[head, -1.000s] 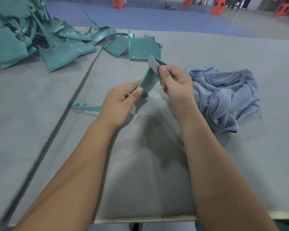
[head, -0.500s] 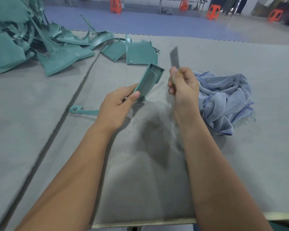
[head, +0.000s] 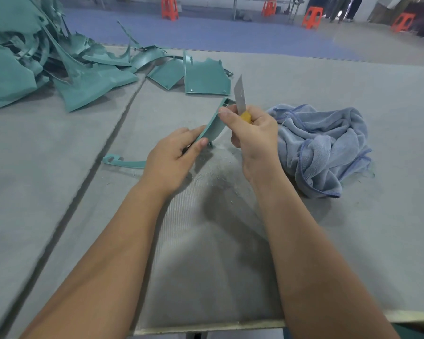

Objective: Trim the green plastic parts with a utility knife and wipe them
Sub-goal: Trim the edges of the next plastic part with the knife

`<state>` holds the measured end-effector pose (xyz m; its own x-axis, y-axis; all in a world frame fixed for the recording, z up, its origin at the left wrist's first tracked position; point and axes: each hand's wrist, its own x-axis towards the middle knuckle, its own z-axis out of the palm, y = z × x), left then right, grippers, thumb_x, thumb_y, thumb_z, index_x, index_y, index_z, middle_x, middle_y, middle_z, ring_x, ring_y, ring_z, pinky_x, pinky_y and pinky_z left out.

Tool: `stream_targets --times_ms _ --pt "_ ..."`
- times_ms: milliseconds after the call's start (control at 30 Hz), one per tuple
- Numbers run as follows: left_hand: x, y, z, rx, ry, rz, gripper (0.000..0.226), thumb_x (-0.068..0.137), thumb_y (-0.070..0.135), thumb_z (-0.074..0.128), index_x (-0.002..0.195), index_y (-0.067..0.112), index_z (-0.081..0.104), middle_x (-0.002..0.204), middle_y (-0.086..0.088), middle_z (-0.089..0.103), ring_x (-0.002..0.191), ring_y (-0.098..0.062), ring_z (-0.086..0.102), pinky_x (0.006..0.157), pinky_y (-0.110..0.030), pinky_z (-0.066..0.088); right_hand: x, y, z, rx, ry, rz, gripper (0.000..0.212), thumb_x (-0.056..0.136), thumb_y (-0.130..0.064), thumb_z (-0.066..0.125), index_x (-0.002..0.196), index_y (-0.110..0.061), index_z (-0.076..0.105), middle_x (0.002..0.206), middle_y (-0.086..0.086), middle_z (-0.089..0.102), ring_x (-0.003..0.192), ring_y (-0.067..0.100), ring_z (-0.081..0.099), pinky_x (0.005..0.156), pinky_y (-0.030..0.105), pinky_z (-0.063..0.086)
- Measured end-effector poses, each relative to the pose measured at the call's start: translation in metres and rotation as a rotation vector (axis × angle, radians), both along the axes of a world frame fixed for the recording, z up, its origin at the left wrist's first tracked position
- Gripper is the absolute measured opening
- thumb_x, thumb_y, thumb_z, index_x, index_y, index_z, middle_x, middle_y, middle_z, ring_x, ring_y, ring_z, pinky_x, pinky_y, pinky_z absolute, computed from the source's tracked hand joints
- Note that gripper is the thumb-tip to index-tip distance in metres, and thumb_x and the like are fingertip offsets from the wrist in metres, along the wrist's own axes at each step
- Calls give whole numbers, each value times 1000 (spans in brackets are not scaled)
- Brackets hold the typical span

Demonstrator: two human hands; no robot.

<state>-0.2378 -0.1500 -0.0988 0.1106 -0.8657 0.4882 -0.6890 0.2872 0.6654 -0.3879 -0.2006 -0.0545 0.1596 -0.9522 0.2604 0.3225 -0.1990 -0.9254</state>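
Soft, even indoor light from above; the forearms throw a diffuse grey shadow on the table. No glare. Wide-angle bending curves the edges, and the lower left corner is smeared with blur

both forearms reach up from the bottom of the frame twd centre. left hand curled, thumb and fingers pinching a green plastic part. right hand just right of it, fist closed round a utility knife, blade pointing up.
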Motion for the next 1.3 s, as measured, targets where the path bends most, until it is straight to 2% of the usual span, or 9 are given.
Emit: stream_targets --times_ms 133,300,500,667,800,900,1100,1200,1300 --pt "-1 1 1 -8 -17 -4 34 99 43 41 128 43 57 73 10 47 74 -8 50 67 -33 42 1 -2 0 -16 -30 -66 17 81 -2 70 70 -15 67 51 -13 51 43 -2 42 46 9 34" --pt "0 1 0 -17 -13 -4 33 99 43 41 127 41 59 72 13 46 73 -5 49 65 -30 39 -1 -2 2 -4 -104 -70 14 78 -4 68 71 -16 67 55 0 35 43 6 26 43 16 26" --pt "1 0 -1 -10 -13 6 34 98 46 40 124 40 61 72 19 46 72 -4 48 64 -29 37 -13 -8 6 61 -267 -115 16 83 0 62 73 -13 61 45 -5 30 41 10 21 44 21 20" --pt "-1 1 2 -9 -16 17 34 98 46 40 125 41 60 72 11 46 71 -10 51 66 -35 43 -17 -10 2 94 22 -241 15 85 -1 59 88 -15 64 64 -1 37 54 10 29 52 21 26" --pt "-4 4 4 -9 -8 11 34 98 45 40 126 42 59 74 10 50 73 -16 57 70 -43 49 -14 -8 3 49 19 -228 14 95 -11 53 84 -15 60 69 -2 52 53 7 39 51 16 33" --pt "-4 6 8 -89 -1 56 34 100 42 40 123 33 63 67 17 55 65 -4 55 62 -34 45 -12 -5 3 -112 88 -205 18 100 -6 43 92 -15 57 73 5 60 52 11 48 52 20 38" --pt "-10 6 16 -127 -39 155 32 98 42 40 113 31 66 55 13 56 56 -10 60 59 -36 50 -10 2 9 -138 54 -188 37 101 -32 33 98 -17 66 73 6 50 57 7 36 57 17 34" --pt "-12 4 17 -124 -70 212 31 97 41 42 104 25 67 55 14 51 60 -21 59 57 -40 49 -6 4 10 -270 251 -363 21 101 -21 46 94 -19 65 92 4 57 78 7 48 75 17 39" --pt "-14 2 17 -158 -95 256 34 96 40 42 93 16 66 61 6 57 59 -25 56 53 -43 47 -3 4 14 -346 374 -404 13 96 -15 53 85 -17 62 78 0 51 70 8 43 66 23 36"
